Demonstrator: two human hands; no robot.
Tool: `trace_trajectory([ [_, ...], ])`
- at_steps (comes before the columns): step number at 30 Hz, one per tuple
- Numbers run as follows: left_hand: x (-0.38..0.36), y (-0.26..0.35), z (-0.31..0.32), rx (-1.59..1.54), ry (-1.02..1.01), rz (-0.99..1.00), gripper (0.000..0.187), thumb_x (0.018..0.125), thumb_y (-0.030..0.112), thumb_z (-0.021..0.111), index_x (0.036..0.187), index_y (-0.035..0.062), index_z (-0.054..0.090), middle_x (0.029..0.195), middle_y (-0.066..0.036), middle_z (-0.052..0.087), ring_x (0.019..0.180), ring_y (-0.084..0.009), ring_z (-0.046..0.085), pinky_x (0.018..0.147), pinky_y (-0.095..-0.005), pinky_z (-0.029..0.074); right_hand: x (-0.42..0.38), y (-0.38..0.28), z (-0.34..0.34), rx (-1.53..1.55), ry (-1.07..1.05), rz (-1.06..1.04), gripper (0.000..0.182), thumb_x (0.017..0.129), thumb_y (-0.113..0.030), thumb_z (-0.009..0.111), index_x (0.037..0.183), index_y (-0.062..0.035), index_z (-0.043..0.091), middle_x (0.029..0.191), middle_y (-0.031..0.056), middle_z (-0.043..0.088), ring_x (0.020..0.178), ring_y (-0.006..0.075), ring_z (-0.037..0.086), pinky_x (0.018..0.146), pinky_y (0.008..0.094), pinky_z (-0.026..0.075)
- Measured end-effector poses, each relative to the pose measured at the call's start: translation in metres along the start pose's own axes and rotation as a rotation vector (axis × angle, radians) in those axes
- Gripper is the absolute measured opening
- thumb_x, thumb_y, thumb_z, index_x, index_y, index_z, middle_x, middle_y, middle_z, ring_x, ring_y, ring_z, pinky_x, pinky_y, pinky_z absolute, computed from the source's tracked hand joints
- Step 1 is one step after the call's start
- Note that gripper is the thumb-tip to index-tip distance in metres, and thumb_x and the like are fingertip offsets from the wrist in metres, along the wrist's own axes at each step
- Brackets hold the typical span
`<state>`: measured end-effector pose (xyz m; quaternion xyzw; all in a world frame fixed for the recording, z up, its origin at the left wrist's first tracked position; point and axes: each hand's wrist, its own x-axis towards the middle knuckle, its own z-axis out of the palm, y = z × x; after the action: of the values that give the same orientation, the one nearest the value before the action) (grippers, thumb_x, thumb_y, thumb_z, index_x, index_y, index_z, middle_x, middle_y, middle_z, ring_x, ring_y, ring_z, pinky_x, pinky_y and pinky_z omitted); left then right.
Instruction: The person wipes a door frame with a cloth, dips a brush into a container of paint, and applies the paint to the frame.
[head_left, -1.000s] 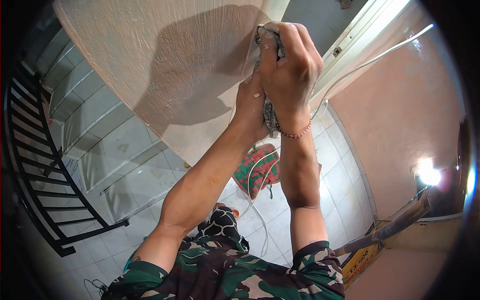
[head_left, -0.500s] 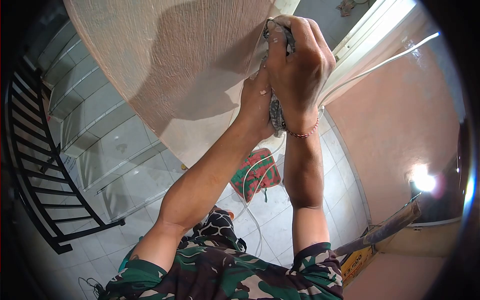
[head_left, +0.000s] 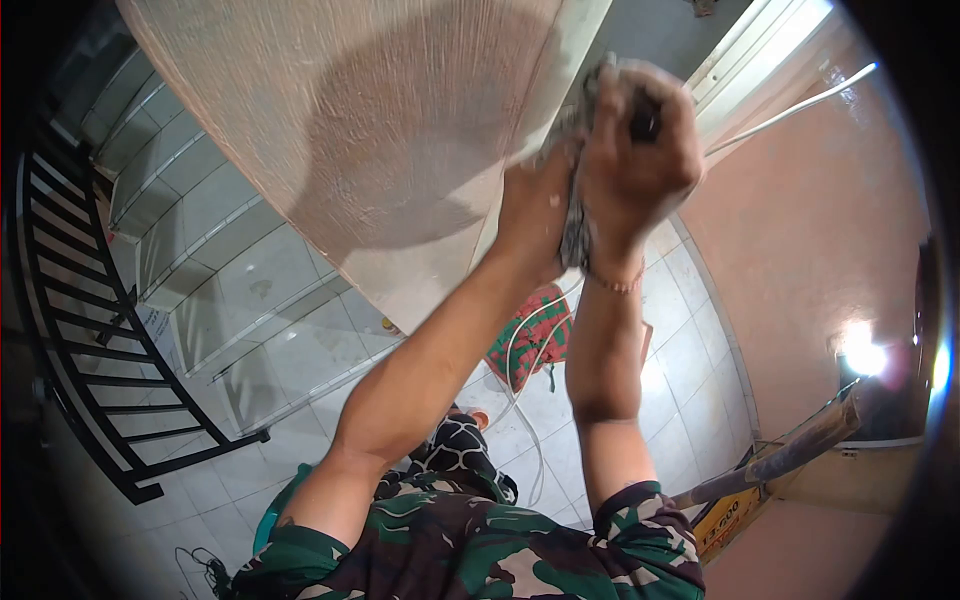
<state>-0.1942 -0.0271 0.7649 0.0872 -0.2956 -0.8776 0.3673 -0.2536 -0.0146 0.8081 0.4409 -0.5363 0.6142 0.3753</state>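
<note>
A grey, crumpled, dirty rag point(head_left: 575, 240) runs lengthwise between my two hands, in front of the edge of a pinkish, rough-coated panel point(head_left: 300, 90). My left hand point(head_left: 540, 195) lies along the rag with the back of its wrist toward me; its fingers are mostly hidden, though it seems closed on the rag. My right hand point(head_left: 645, 150) is above and right of it, fingers curled in, pressing the upper end of the rag. Motion blurs this hand. Pale flecks stick to the skin of the left hand.
A white cable point(head_left: 790, 112) crosses the pink wall point(head_left: 820, 200) at right. A red-green checked bag point(head_left: 532, 345) lies on the tiled floor. Tiled stairs point(head_left: 220, 250) and a black railing point(head_left: 95, 330) are at left. A bright lamp point(head_left: 865, 358) and a pole point(head_left: 790, 455) stand at lower right.
Both hands have shifted right in view, and the right hand has turned, with a dark gap now inside its curled fingers. The camera view has moved slightly too.
</note>
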Motion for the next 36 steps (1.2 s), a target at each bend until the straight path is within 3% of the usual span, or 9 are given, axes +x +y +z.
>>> trace_trajectory([
  [2, -0.014, -0.029, -0.035, 0.018, 0.097, -0.078, 0.033, 0.091, 0.029, 0.047, 0.101, -0.0013, 0.055, 0.085, -0.007, 0.059, 0.074, -0.0128, 0.059, 0.064, -0.0286, 0.05, -0.049, 0.022, -0.005, 0.149, -0.052, 0.255, 0.007, 0.074, 0.0, 0.064, 0.075, -0.0013, 0.058, 0.068, 0.0101, 0.059, 0.059, 0.0188, 0.058, 0.056, 0.0267, 0.046],
  [4, -0.022, -0.056, -0.078, 0.013, 0.118, -0.16, 0.033, 0.091, 0.03, 0.046, 0.105, 0.001, 0.053, 0.092, -0.007, 0.058, 0.078, -0.0137, 0.059, 0.067, -0.0291, 0.05, -0.086, 0.027, -0.013, 0.038, -0.235, 0.317, 0.008, 0.074, 0.0, 0.064, 0.079, -0.0015, 0.059, 0.071, 0.01, 0.059, 0.061, 0.0199, 0.058, 0.056, 0.028, 0.046],
  [7, -0.026, -0.069, -0.099, 0.004, 0.141, -0.235, 0.034, 0.091, 0.032, 0.045, 0.108, 0.0036, 0.051, 0.099, -0.007, 0.057, 0.083, -0.0147, 0.059, 0.071, -0.0301, 0.051, -0.112, 0.034, -0.013, 0.021, -0.278, 0.174, 0.012, 0.072, 0.002, 0.064, 0.081, -0.0019, 0.059, 0.077, 0.0103, 0.059, 0.067, 0.0253, 0.058, 0.06, 0.0309, 0.047],
  [10, -0.028, -0.074, -0.102, 0.014, 0.141, -0.257, 0.034, 0.09, 0.033, 0.045, 0.108, 0.0042, 0.051, 0.1, -0.007, 0.057, 0.084, -0.0151, 0.059, 0.072, -0.0306, 0.051, -0.117, 0.037, -0.019, -0.021, -0.275, 0.079, 0.014, 0.07, 0.004, 0.065, 0.082, -0.0001, 0.06, 0.08, 0.0102, 0.061, 0.069, 0.0238, 0.06, 0.062, 0.0291, 0.047],
  [14, -0.027, -0.079, -0.104, -0.036, 0.151, -0.26, 0.037, 0.089, 0.034, 0.045, 0.111, 0.0048, 0.049, 0.101, -0.007, 0.056, 0.087, -0.0163, 0.06, 0.075, -0.0315, 0.051, -0.12, 0.037, -0.019, -0.014, -0.365, 0.084, 0.02, 0.065, 0.003, 0.065, 0.083, -0.004, 0.06, 0.082, 0.0086, 0.06, 0.076, 0.026, 0.057, 0.069, 0.0341, 0.046],
  [21, -0.025, -0.102, -0.134, -0.086, 0.253, -0.282, 0.038, 0.089, 0.033, 0.048, 0.112, 0.002, 0.053, 0.1, -0.007, 0.057, 0.087, -0.0149, 0.058, 0.071, -0.0299, 0.049, -0.155, 0.051, -0.019, -0.049, -0.388, 0.017, 0.021, 0.064, 0.004, 0.068, 0.082, -0.0034, 0.061, 0.083, 0.0093, 0.063, 0.076, 0.0245, 0.061, 0.066, 0.0308, 0.048],
  [29, -0.02, -0.098, -0.135, 0.039, 0.247, -0.248, 0.035, 0.091, 0.032, 0.048, 0.111, 0.0036, 0.054, 0.1, -0.005, 0.057, 0.087, -0.0132, 0.058, 0.072, -0.0291, 0.049, -0.16, 0.062, -0.014, -0.023, -0.385, -0.15, 0.023, 0.063, 0.008, 0.063, 0.084, -0.0019, 0.06, 0.082, 0.01, 0.061, 0.073, 0.0258, 0.057, 0.067, 0.0345, 0.045],
  [31, -0.019, -0.099, -0.131, 0.006, 0.233, -0.245, 0.034, 0.091, 0.032, 0.047, 0.11, 0.0037, 0.053, 0.1, -0.005, 0.056, 0.087, -0.013, 0.058, 0.072, -0.0292, 0.049, -0.158, 0.065, -0.014, -0.007, -0.405, -0.214, 0.021, 0.067, -0.001, 0.06, 0.088, -0.0016, 0.058, 0.083, 0.0101, 0.056, 0.073, 0.0259, 0.054, 0.07, 0.0374, 0.042],
  [36, -0.014, -0.096, -0.124, -0.082, 0.162, -0.228, 0.031, 0.092, 0.03, 0.046, 0.109, 0.0045, 0.053, 0.101, -0.004, 0.055, 0.088, -0.0124, 0.058, 0.073, -0.029, 0.049, -0.148, 0.065, -0.013, -0.012, -0.416, -0.24, 0.022, 0.067, -0.002, 0.06, 0.088, -0.0013, 0.058, 0.083, 0.0098, 0.056, 0.074, 0.0255, 0.054, 0.07, 0.0374, 0.041],
])
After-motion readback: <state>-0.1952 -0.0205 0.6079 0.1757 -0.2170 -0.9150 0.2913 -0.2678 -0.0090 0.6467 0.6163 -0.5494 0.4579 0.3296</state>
